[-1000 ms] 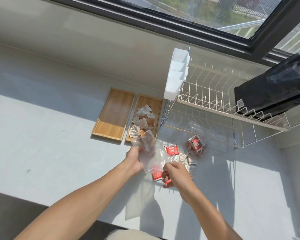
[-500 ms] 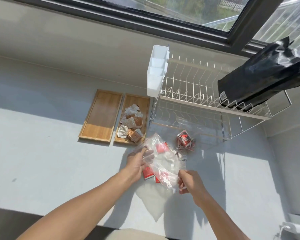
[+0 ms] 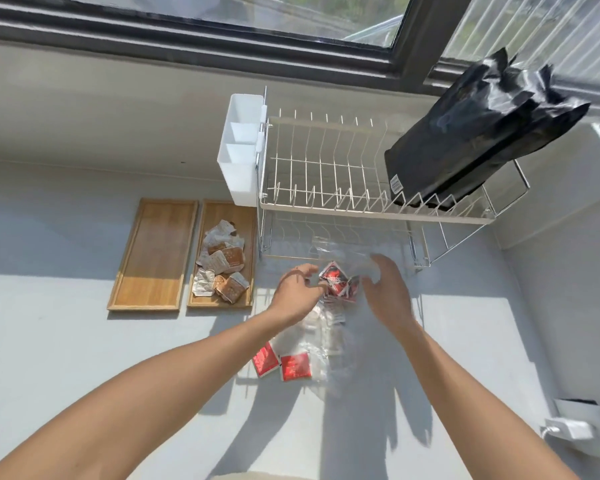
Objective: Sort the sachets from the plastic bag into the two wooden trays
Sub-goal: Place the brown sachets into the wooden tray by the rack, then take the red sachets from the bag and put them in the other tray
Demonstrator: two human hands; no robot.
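A clear plastic bag [image 3: 343, 254] holding red sachets [image 3: 338, 282] lies on the counter in front of the dish rack. My left hand [image 3: 297, 289] pinches its left side and my right hand [image 3: 387, 289], blurred, curls over its right side. A second, emptier clear bag [image 3: 323, 337] lies flat below my hands, with two red sachets [image 3: 281, 363] loose at its left edge. The left wooden tray [image 3: 153, 254] is bare. The right wooden tray [image 3: 248, 237] holds several brown and white sachets [image 3: 222, 268].
A white wire dish rack [image 3: 361, 209] stands behind the bags, with a white cutlery holder [image 3: 239, 150] on its left end and a black bag [image 3: 465, 143] on top. A white plug and box [image 3: 568, 427] sit at the right wall. A window runs along the back.
Both hands let the nearer clear bag drop flat on the counter and moved forward to the bag of red sachets by the rack. The camera tilted and moved closer.
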